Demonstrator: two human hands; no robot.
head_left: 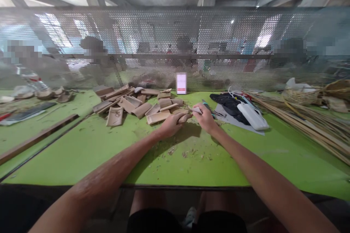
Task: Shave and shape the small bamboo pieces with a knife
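Note:
Over the middle of the green table (232,167), my left hand (171,126) is closed round a curved bamboo piece (185,118). My right hand (205,119) pinches a small, flat, greyish blade-like tool (196,109) close to the bamboo's far end; its exact kind is too small to tell. Pale shavings (188,153) lie scattered on the table below both hands. Left of and beyond my left hand is a heap of split bamboo pieces (142,110). Just past my right hand lies a teal-handled tool (207,105), partly hidden by the fingers.
A phone (181,83) stands upright against the perforated metal screen (153,40). On the right are a black cloth bundle (228,105), a white plastic object (253,116) and long bamboo strips (303,123). A wooden bar (41,136) lies left. People sit beyond the screen.

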